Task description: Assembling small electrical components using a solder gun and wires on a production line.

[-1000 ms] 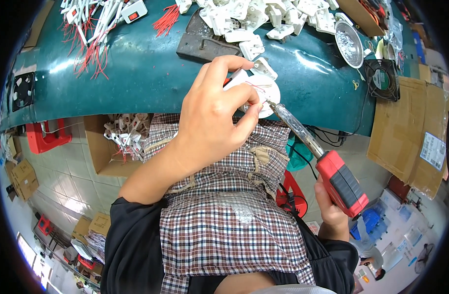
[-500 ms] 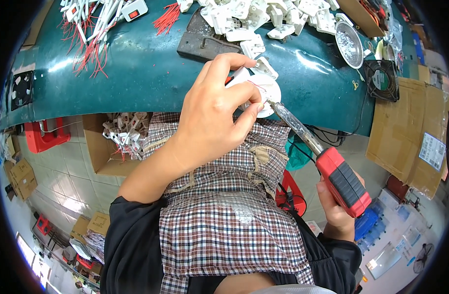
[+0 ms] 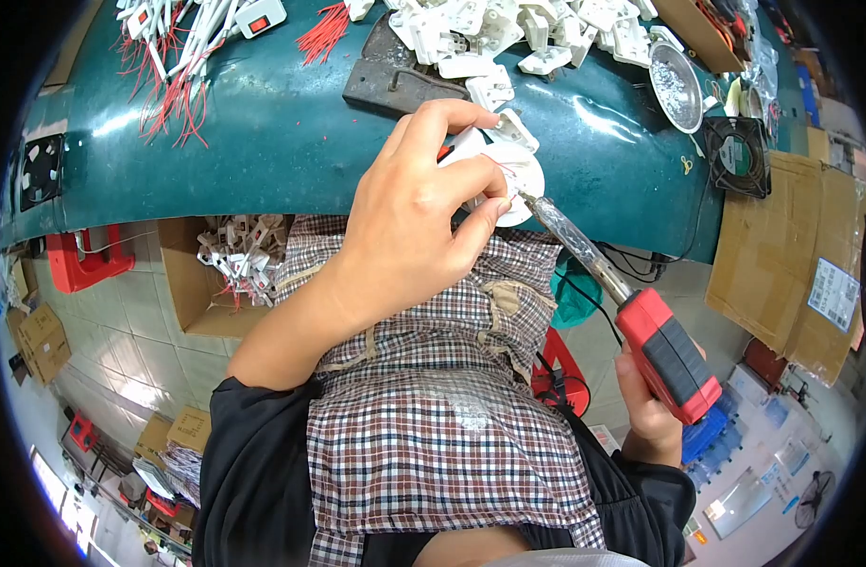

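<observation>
My left hand (image 3: 419,213) grips a round white plastic part (image 3: 518,180) with thin wires, held just over the near edge of the green table (image 3: 263,142). My right hand (image 3: 650,416) holds a red and black soldering iron (image 3: 664,354) by its handle, low at the right. The iron's clear barrel and metal tip (image 3: 546,217) reach up to the white part and touch it beside my left fingertips. A checked cloth (image 3: 423,397) covers my lap below both hands.
Several white plastic parts (image 3: 508,33) are piled at the table's far side, next to a dark metal plate (image 3: 395,80). Red-tipped white wires (image 3: 178,47) lie at the far left. A cardboard box of parts (image 3: 230,265) stands under the table. Cardboard sheets (image 3: 792,255) lean at the right.
My right hand with the soldering iron has shifted slightly; the tip stays on the white part. The left hand holds still.
</observation>
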A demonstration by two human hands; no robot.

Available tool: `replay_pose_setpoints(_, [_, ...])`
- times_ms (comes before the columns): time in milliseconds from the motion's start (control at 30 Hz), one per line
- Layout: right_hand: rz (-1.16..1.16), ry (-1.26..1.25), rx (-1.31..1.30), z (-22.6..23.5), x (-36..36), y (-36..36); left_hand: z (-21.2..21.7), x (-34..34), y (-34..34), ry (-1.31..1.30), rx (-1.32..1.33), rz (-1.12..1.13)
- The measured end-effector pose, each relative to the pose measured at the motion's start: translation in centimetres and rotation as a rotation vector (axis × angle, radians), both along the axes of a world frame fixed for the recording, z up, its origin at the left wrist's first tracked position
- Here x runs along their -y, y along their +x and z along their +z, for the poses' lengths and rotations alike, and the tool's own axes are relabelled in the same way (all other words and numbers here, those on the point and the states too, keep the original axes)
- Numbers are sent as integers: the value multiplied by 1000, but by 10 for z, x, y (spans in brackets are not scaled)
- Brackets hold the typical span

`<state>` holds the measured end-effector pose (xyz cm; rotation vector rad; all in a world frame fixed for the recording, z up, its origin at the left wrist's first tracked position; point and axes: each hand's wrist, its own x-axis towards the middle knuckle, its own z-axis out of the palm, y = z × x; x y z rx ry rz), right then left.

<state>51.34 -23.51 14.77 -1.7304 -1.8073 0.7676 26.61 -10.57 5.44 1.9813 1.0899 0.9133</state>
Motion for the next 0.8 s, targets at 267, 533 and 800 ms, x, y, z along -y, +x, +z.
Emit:
replay_pose_setpoints(267, [20,-14,-5,-2,1,0,1,-1,0,-2,-8,-4])
replay_pose_setpoints(533, [-116,-9,-30,-5,19,8,0,0,0,1,-15,1])
replay_pose_setpoints(800, [-336,83,-251,-19,27,10,2,-1,0,5,-25,1])
